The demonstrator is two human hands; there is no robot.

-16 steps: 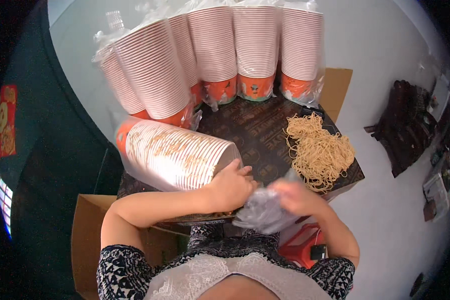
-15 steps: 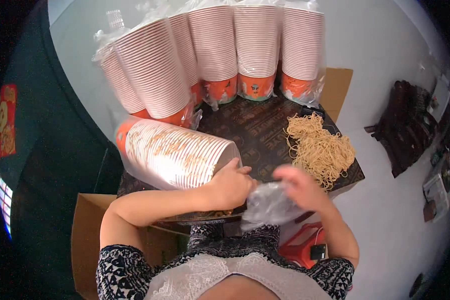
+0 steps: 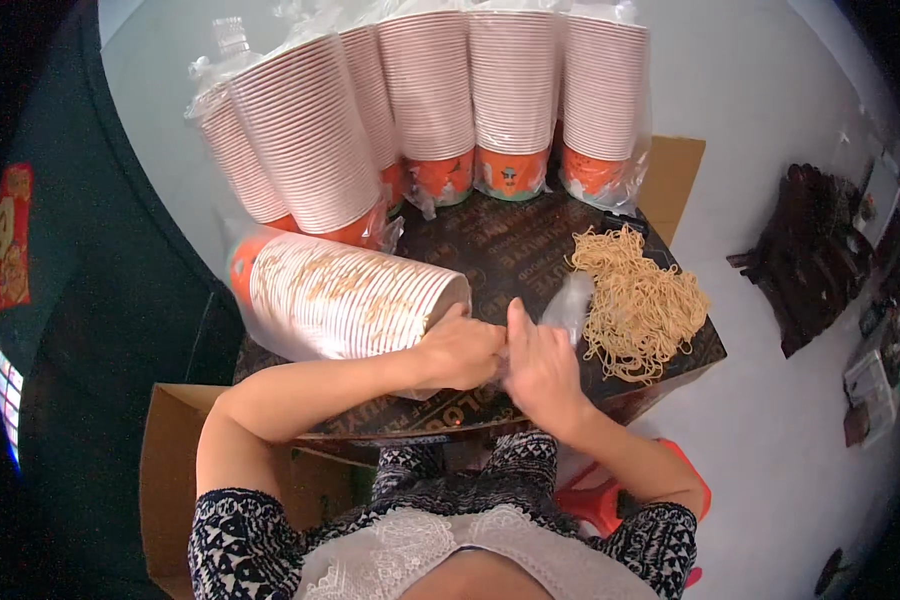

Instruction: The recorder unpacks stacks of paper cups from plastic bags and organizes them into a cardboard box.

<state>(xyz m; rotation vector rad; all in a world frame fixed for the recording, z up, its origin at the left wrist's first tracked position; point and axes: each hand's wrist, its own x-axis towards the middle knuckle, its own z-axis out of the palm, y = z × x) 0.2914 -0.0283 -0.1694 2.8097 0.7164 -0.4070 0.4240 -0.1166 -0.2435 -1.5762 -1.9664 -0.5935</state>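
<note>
A long stack of paper cups (image 3: 355, 305) lies on its side in a clear plastic bag, its orange end to the left. My left hand (image 3: 462, 352) is closed around the gathered bag neck at the stack's right end. Right beside it, my right hand (image 3: 545, 375) is against the same neck, one finger pointing up and the others curled in. The loose bag end (image 3: 570, 308) sticks out past my right hand toward a pile of tan rubber bands (image 3: 650, 310). Whether a rubber band is between my fingers is hidden.
Several bagged cup stacks (image 3: 515, 90) stand upright along the back of the dark table (image 3: 510, 240). A small black object (image 3: 625, 222) sits behind the rubber bands. An open cardboard box (image 3: 175, 450) is below left; a red stool (image 3: 595, 500) is below right.
My right hand has moved left, up against my left hand. The loose bag end has swung from the near edge to the far side, by the rubber bands.
</note>
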